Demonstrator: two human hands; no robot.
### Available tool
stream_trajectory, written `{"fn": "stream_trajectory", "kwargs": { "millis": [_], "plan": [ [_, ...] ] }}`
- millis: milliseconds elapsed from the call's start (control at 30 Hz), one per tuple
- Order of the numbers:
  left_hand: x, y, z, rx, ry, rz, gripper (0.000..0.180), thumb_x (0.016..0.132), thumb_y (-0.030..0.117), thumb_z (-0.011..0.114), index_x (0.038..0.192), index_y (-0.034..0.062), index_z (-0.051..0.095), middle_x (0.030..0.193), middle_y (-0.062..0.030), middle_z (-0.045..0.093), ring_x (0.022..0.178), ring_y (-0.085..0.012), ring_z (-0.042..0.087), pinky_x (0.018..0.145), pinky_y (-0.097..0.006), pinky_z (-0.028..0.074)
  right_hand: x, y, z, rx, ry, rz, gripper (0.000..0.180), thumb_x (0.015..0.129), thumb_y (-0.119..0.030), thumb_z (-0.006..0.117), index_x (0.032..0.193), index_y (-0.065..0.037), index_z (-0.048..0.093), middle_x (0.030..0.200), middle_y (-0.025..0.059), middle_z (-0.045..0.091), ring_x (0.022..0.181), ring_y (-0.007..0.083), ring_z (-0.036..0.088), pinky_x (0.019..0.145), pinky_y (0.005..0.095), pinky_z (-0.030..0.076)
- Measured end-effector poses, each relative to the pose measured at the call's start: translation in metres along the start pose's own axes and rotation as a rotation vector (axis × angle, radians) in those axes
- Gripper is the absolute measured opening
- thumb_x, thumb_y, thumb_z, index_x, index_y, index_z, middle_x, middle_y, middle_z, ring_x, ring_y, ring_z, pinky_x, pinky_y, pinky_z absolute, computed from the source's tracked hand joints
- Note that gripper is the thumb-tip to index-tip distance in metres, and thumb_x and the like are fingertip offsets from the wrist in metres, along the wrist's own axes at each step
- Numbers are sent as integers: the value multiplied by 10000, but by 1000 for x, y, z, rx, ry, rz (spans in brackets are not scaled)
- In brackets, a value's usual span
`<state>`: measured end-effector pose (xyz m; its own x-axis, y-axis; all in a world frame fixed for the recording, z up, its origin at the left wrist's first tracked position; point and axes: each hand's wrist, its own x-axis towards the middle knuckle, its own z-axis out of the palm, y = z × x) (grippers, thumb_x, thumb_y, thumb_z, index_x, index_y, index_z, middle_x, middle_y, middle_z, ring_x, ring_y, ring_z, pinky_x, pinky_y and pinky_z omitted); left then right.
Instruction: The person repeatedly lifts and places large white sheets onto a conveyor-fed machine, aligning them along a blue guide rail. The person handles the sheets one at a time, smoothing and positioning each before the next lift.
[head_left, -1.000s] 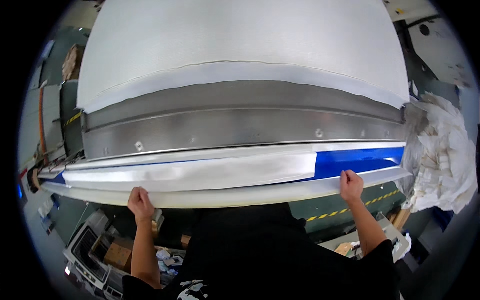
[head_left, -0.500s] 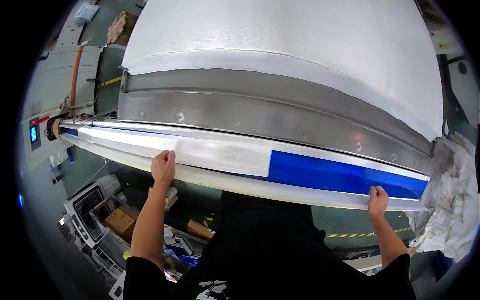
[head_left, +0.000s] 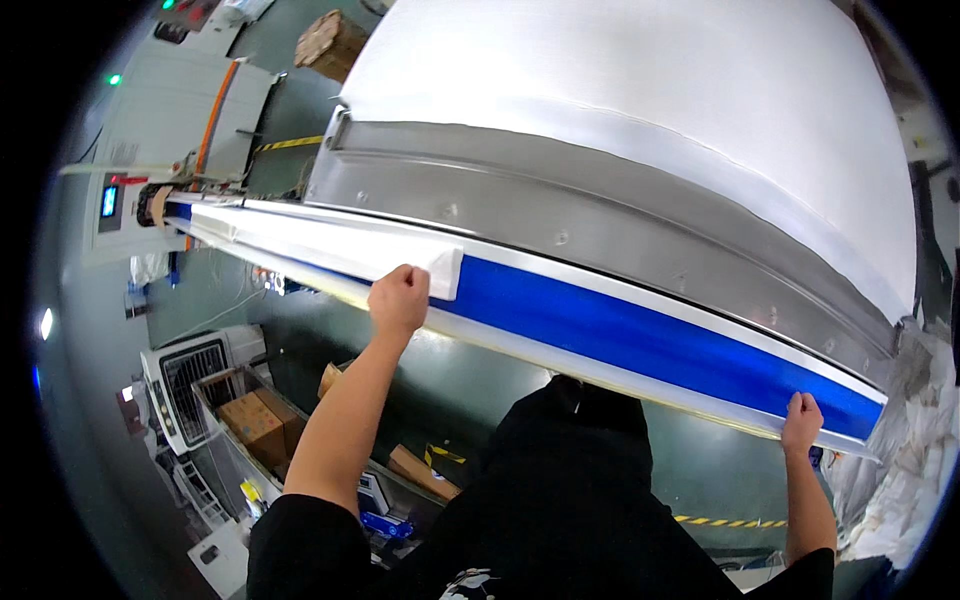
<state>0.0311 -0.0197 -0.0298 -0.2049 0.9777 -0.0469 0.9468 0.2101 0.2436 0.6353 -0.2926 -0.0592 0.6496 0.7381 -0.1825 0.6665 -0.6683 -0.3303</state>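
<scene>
A smooth white strip (head_left: 330, 245), long and soft-edged, lies along the glossy blue band (head_left: 620, 315). The left hand (head_left: 400, 298) curls at the strip's right end; its grip cannot be told. Beyond runs a brushed-metal panel (head_left: 600, 215) under a finely textured white sheet (head_left: 650, 70), cut off above. The right hand (head_left: 802, 422), well apart, curls at the band's near edge, fingertips hidden. Crumpled pale sheeting (head_left: 900, 445) blurs rightward.
</scene>
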Motion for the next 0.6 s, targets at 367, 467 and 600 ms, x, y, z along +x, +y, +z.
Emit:
{"fn": "stream_trajectory", "kwargs": {
  "millis": [367,467,600],
  "plan": [
    [1,-7,12,-107,108,-34,246,774,309,533,697,118,667,675,-160,624,647,-382,605,574,-458,483,13,12,3,9,128,-66,328,867,-208,512,654,20,409,564,158,383,511,213,333,503,383,318],
    [-2,-9,6,-66,104,-56,248,766,317,540,712,116,675,683,-158,630,657,-370,616,604,-455,495,14,19,15,22,134,-161,324,871,-207,506,655,10,400,559,161,375,513,220,315,498,387,310],
    [-8,-3,-5,-102,49,-70,246,768,325,544,711,124,675,682,-148,634,652,-361,615,613,-445,495,15,27,23,-19,191,-142,327,869,-215,480,655,22,413,575,208,417,509,315,374,521,438,325]
  ]
}}
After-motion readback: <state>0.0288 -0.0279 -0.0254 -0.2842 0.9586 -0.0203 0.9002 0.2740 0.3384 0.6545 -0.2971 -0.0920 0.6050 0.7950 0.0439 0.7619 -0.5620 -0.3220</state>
